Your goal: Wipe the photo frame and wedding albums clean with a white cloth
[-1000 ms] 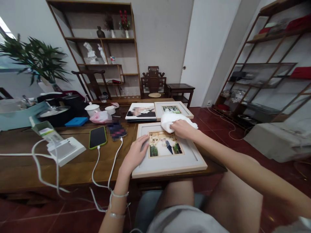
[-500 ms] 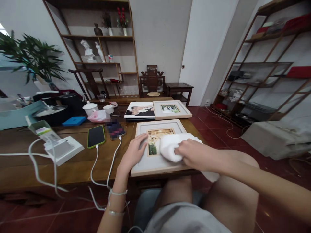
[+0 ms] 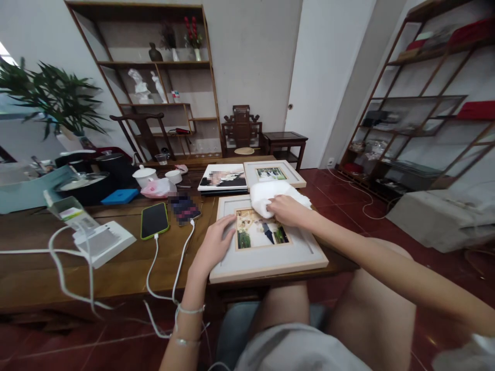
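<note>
A pale wooden picture frame (image 3: pixel 270 263) lies flat near the table's front edge, with a small photo (image 3: pixel 257 237) set in its white mount. On the frame's left side rests my left hand (image 3: pixel 213 242), fingers stretched out and lying flat. My right hand (image 3: pixel 288 208) is closed on a bunched white cloth (image 3: pixel 270 193), which lies over the frame's far part and covers the photo's upper edge. Behind the cloth is a second picture frame (image 3: pixel 270 172) with a photo. Beside that one, a stack topped by a large photo print (image 3: pixel 222 176) sits on the table.
A phone (image 3: pixel 154 220) on a white cable, a patterned dark item (image 3: pixel 184 207), an opened white box (image 3: pixel 108 242) and a blue box (image 3: pixel 120 196) lie to the left on the wooden table (image 3: pixel 154 273). Pots and white cups stand farther back. A white cloth-covered block (image 3: pixel 429 221) is at right.
My right hand has moved the cloth away from me, from the photo's right part to the frame's far side, uncovering more of the photo. My left hand stays on the frame.
</note>
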`<state>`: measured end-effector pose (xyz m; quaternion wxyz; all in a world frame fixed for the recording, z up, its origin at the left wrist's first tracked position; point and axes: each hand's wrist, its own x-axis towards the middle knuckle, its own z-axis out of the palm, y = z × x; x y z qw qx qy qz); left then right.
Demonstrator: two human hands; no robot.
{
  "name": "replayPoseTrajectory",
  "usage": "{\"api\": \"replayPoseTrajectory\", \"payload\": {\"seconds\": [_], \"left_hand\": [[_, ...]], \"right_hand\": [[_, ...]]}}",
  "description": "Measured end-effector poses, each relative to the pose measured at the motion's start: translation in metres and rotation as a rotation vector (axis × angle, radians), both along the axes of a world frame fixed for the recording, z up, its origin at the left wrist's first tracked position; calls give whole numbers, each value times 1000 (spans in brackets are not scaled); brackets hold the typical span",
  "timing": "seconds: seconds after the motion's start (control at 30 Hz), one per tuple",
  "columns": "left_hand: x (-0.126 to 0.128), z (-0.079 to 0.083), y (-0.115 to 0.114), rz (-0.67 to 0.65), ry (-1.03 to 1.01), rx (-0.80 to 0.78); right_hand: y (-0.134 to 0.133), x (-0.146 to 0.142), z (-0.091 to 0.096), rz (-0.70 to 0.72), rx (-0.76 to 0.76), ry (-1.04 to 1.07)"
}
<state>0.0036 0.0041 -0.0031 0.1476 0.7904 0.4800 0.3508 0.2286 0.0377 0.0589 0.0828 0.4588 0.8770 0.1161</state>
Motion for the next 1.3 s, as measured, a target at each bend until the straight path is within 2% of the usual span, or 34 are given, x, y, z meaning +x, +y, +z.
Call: {"api": "replayPoseTrajectory", "payload": {"seconds": [0.13, 0.3, 0.4, 0.5, 0.63, 0.77, 0.83, 0.9, 0.97, 1.07, 1.2, 1.3], "left_hand": [[1, 0, 0, 4, -7, 12], [2, -1, 0, 14, -11, 15], [2, 0, -1, 16, -2, 9], [1, 0, -1, 6, -1, 13], [0, 0, 0, -12, -6, 23], [0, 0, -1, -13, -5, 22], [-1, 1, -1, -8, -7, 17], [0, 1, -1, -4, -8, 13], [1, 1, -1, 4, -7, 12], [1, 1, -1, 11, -3, 13], [2, 1, -1, 9, 2, 16], [2, 2, -2, 15, 9, 11]], "right_hand": [[-39, 9, 18, 87, -138, 20], [-90, 17, 47, 188, -448, 128], [-101, 15, 45, 140, -425, 189], [-87, 10, 31, 36, -258, 210], [-40, 6, 14, -116, -12, 116], [6, 5, 6, -162, 41, 88], [17, 4, 3, -169, 42, 74], [17, 3, 0, -163, 31, 62], [6, 2, -2, -136, 0, 47], [-26, 2, 3, -65, -71, 23], [-79, 5, 23, 86, -256, 49], [-112, 7, 35, 125, -363, 103]]}}
